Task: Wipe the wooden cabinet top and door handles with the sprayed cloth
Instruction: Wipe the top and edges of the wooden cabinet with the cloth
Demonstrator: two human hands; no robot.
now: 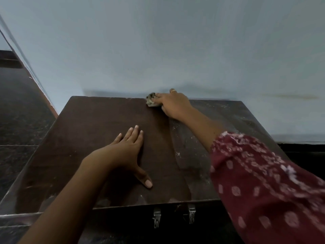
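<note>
A dusty wooden cabinet top (98,131) stands against a pale wall (158,41). The right hand (173,104) presses a bunched cloth (151,101) at its far edge, fingers closed over it. The left hand (127,150) lies flat, fingers spread.

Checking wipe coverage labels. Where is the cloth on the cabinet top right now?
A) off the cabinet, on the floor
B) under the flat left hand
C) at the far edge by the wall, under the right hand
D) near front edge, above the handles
C: the right hand presses the cloth on the cabinet top at its far edge by the wall, while the left hand lies flat and empty nearer the front.
</note>
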